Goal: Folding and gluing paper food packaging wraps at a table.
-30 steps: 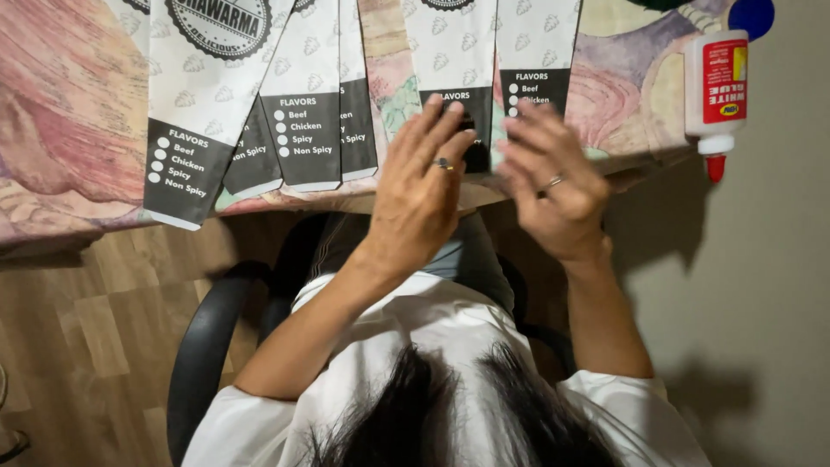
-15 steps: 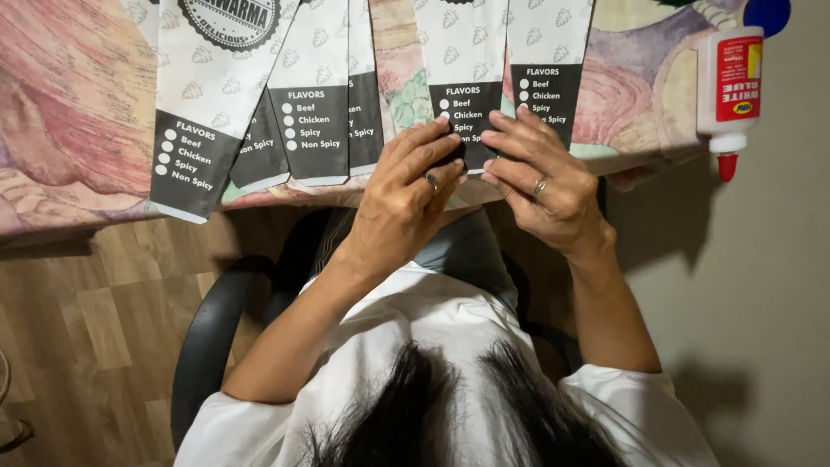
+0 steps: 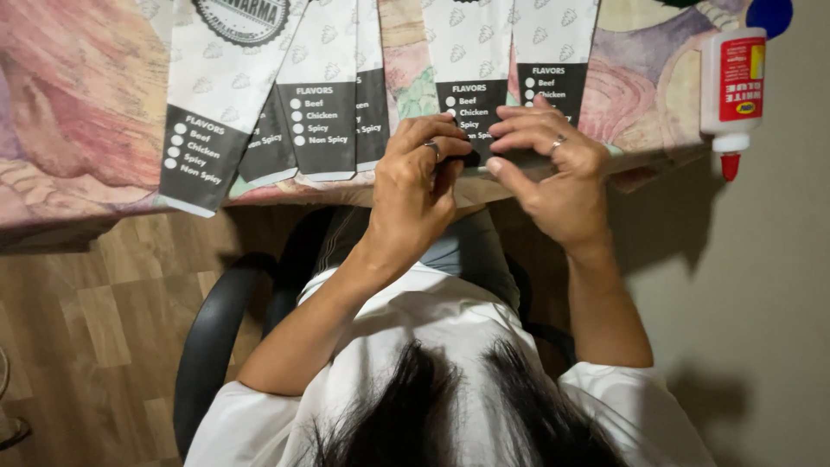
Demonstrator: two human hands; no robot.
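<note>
While both hands work at the near edge: they meet on the dark bottom ends of two paper sleeves.
Left hand [image 3: 415, 195]: ring on one finger; fingers curled down onto the dark end of the left sleeve [image 3: 471, 52]; fingertips press it, thumb hidden, so how far the grip closes around the paper I cannot tell.
Right hand [image 3: 553, 169]: ring on one finger; fingers stretched flat across the dark end of the right sleeve [image 3: 553, 35], thumb pointing toward the left hand; a pressing grip, not clearly closed on anything.
Sleeve position: side by side, touching, on the worktop [image 3: 78, 104], dark ends at its near edge.
Other sleeves [image 3: 320, 69]: overlapping fan to the left, well apart from the hands.
Glue bottle [image 3: 733, 86]: white, red nozzle, lying at the right end, nozzle over the edge.
Worktop cover: pink patterned cloth.
Below: black chair [image 3: 212, 337], wood floor [image 3: 78, 346].
</note>
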